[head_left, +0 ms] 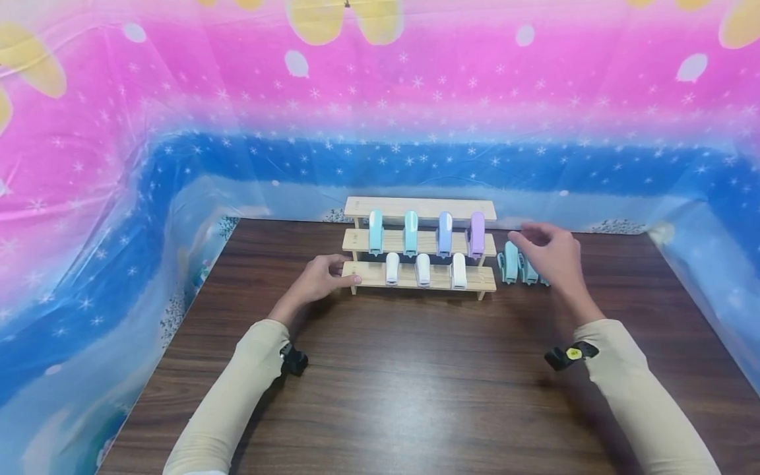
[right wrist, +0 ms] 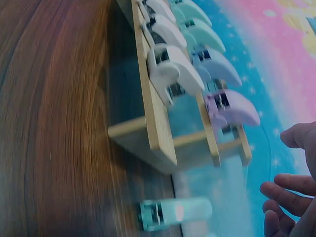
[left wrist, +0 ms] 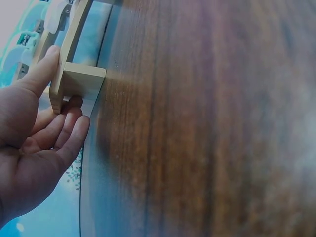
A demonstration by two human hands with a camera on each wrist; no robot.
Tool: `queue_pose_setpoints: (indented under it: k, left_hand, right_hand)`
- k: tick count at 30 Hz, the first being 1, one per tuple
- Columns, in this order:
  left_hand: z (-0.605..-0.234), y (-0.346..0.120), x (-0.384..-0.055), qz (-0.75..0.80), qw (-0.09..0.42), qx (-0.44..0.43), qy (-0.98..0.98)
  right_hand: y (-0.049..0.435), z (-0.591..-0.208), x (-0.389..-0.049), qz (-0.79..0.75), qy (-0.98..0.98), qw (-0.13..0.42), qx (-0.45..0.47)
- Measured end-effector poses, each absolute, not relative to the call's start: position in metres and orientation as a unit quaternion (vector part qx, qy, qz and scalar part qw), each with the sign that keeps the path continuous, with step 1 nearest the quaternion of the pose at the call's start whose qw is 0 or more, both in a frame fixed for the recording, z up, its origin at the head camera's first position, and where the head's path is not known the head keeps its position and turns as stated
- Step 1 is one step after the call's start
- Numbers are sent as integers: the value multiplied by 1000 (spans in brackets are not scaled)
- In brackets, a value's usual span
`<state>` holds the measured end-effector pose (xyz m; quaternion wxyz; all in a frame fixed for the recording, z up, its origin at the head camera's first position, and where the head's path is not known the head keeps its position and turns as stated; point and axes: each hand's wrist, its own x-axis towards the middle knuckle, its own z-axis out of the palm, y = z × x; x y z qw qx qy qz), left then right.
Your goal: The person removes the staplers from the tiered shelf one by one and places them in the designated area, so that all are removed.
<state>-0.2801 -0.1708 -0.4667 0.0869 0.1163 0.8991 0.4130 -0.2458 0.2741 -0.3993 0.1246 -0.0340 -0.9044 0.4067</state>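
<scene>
A three-step wooden rack (head_left: 488,243) stands toward the back of the table. My left hand (head_left: 318,277) grips the left end of its lowest step, thumb on top and fingers beneath, as the left wrist view also shows. Three white staplers (head_left: 423,270) stand on that step. On the middle step are two teal staplers (head_left: 410,233), a periwinkle one (head_left: 444,233) and a purple one (head_left: 476,234). To the right of the rack, my right hand (head_left: 552,254) hovers over a few teal staplers (head_left: 508,262) on the table, holding nothing, thumb and fingers apart.
The top step (head_left: 420,208) of the rack is bare. A dark wood-grain table (head_left: 404,382) extends in front of it. A pink and blue patterned cloth (head_left: 380,99) hangs behind and along both sides, close to the table's back edge.
</scene>
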Motion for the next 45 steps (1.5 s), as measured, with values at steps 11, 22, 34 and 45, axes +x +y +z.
queue_pose_setpoints:
  k: [11,22,34,45]
  left_hand:
    - [-467,-170,-279,419,86,117,896]
    - [-467,-171,-279,419,85,119,896]
    - [-467,-172,-280,419,88,122,895]
    - [-467,-172,-280,413,89,116,899]
  right_hand:
    - [239,-400,-256,422,-897,133,-1]
    - [220,-404,-263,418,-903,99,-21]
    - [218,-416,-274,406,-908,108,-13]
    - [215,-415,-274,397,-912,96,-30]
